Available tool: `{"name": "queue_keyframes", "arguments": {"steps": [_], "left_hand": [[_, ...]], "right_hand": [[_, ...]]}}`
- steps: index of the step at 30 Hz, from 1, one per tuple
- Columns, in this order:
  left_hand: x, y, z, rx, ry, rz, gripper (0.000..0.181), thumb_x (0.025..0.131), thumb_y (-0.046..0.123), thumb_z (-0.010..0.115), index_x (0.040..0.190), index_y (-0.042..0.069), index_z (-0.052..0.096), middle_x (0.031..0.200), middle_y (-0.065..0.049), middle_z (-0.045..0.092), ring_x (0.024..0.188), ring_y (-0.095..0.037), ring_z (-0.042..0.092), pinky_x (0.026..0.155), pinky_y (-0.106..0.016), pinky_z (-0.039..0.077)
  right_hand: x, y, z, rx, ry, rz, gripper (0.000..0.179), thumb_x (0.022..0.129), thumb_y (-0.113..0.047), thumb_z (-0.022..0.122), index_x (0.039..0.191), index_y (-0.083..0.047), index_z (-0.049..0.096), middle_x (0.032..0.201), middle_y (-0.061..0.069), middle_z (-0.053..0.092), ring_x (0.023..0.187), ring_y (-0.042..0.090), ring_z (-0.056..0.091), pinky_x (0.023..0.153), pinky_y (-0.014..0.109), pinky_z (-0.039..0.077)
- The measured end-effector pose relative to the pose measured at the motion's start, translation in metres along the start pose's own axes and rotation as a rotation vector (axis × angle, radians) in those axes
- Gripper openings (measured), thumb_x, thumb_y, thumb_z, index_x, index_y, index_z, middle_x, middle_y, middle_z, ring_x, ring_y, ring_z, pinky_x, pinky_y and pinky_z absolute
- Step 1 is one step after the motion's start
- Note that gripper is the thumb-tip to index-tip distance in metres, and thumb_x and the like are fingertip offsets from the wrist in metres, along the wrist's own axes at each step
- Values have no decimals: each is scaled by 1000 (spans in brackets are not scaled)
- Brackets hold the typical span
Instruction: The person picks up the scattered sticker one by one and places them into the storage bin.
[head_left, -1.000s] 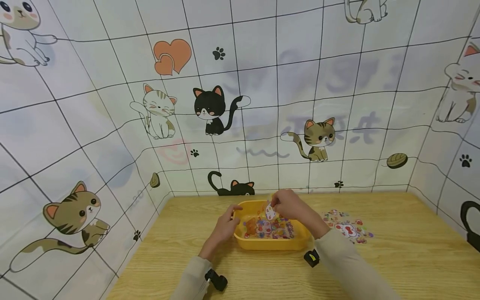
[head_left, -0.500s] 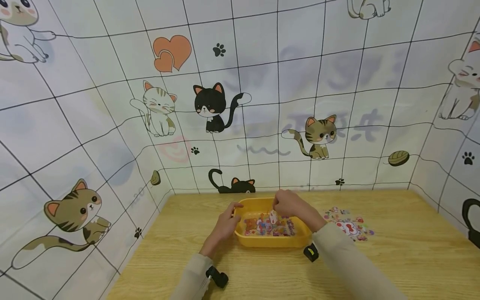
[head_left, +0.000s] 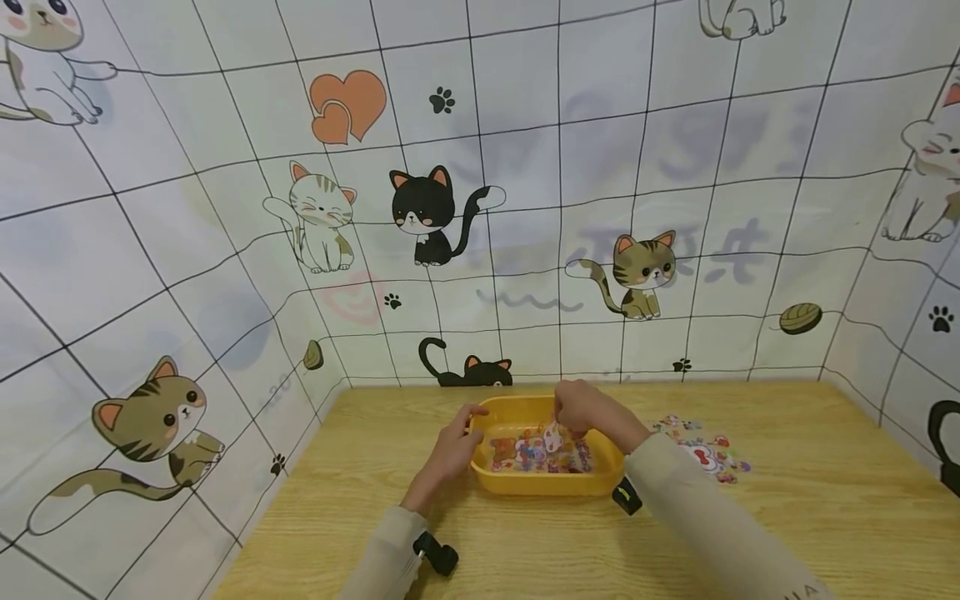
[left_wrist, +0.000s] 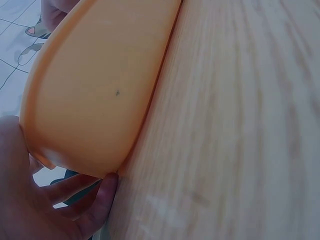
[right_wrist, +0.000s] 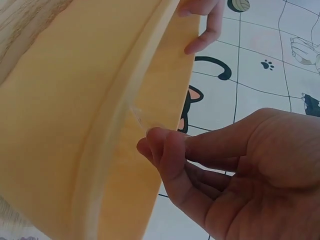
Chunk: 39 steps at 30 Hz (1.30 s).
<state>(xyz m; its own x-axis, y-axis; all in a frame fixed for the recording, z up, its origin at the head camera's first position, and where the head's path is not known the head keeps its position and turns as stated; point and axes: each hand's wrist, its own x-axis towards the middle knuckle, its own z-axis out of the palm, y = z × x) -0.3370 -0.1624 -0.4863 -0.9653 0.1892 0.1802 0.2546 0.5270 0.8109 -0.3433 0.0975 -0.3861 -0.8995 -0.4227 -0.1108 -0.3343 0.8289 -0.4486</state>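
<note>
Head view has my right hand [head_left: 588,408] over the yellow tub [head_left: 543,485], thumb and fingertips pinched tight on a little white cutout [head_left: 552,437]. That cutout hangs just below my fingertips, inside the tub and above a layer of colorful printed pieces [head_left: 510,454]; can't tell if it touches them. From the right wrist it's mostly a thin, clear edge poking out of the pinch, next to the tub's inner wall. My left hand [head_left: 456,442] grips the left end of the tub, fingers bent around the end and over the rim.

Tub sits flat on a light wood-grain bench [head_left: 525,550], pretty close to the back edge. Behind it and up both sides is a white wall covering [head_left: 517,100] with black grid lines, cartoon cats [head_left: 423,217], paw prints [head_left: 442,100] and an orange heart [head_left: 348,107].

Off to the right, well apart from my left hand, there's a loose spread of bright bits [head_left: 705,454] right on the bench, with a white shape and red bow among them. My right sleeve [head_left: 690,508] hides part of that spread. Black wrist gadget [head_left: 438,554] on my left cuff. From the right wrist, the tub's near wall blocks the printed pieces completely.
</note>
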Motion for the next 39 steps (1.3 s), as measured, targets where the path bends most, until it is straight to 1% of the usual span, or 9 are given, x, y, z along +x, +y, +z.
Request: {"name": "queue_keyframes", "arguments": {"steps": [4,8,11,16,23,27,31,34,39], "left_hand": [[0,0,0,-6,-1,-2,36,100,13,48,135,17,57,140,-18,60,113,-30,63,96,-50,53],[0,0,0,-8,0,2,36,100,12,48,135,17,57,140,-18,60,112,-29,63,95,-49,53],[0,-1,0,-6,0,1,37,100,12,48,135,17,57,141,-18,60,113,-30,62,95,-49,53],[0,-2,0,-4,-2,6,37,100,13,47,135,18,56,143,-17,59,112,-29,63,96,-49,52],[0,-1,0,-15,-9,-5,37,100,14,47,136,20,56,145,-15,58,111,-26,62,96,-47,52],[0,-1,-1,-9,-12,1,38,100,13,48,136,18,56,146,-15,58,109,-26,63,95,-48,52],[0,0,-1,-4,-9,9,37,99,12,48,136,15,56,146,-16,57,115,-29,62,100,-52,50],[0,0,-1,-8,-6,4,37,100,12,48,135,16,57,147,-15,57,119,-31,61,104,-54,49],[-1,1,0,-10,-9,2,37,100,12,48,136,15,56,148,-15,56,117,-31,60,103,-55,49]], "right_hand": [[3,2,3,1,8,20,27,92,8,55,78,3,77,64,9,69,45,15,54,45,24,39],[5,3,6,2,-14,36,39,92,8,54,56,-4,61,46,-1,46,41,13,42,43,23,32],[6,4,9,-15,-36,43,42,94,8,52,54,-6,55,45,-2,40,41,11,36,42,23,29],[7,3,11,-66,-44,71,39,92,8,54,57,-9,52,48,-3,35,43,11,40,41,21,32],[9,5,14,-80,-40,96,40,90,9,56,55,-10,51,48,-1,41,43,11,43,40,20,33],[10,7,16,-110,-44,125,30,87,10,57,62,-7,55,52,1,43,44,11,44,41,20,34],[11,8,17,-94,-51,170,11,88,8,61,86,-3,60,67,7,54,49,13,50,45,22,42],[13,9,18,-63,-52,199,12,88,6,64,96,-2,59,77,11,59,51,15,55,48,24,49],[16,12,20,-78,-56,210,15,86,6,67,97,-2,60,80,13,62,51,15,58,52,27,55]]}}
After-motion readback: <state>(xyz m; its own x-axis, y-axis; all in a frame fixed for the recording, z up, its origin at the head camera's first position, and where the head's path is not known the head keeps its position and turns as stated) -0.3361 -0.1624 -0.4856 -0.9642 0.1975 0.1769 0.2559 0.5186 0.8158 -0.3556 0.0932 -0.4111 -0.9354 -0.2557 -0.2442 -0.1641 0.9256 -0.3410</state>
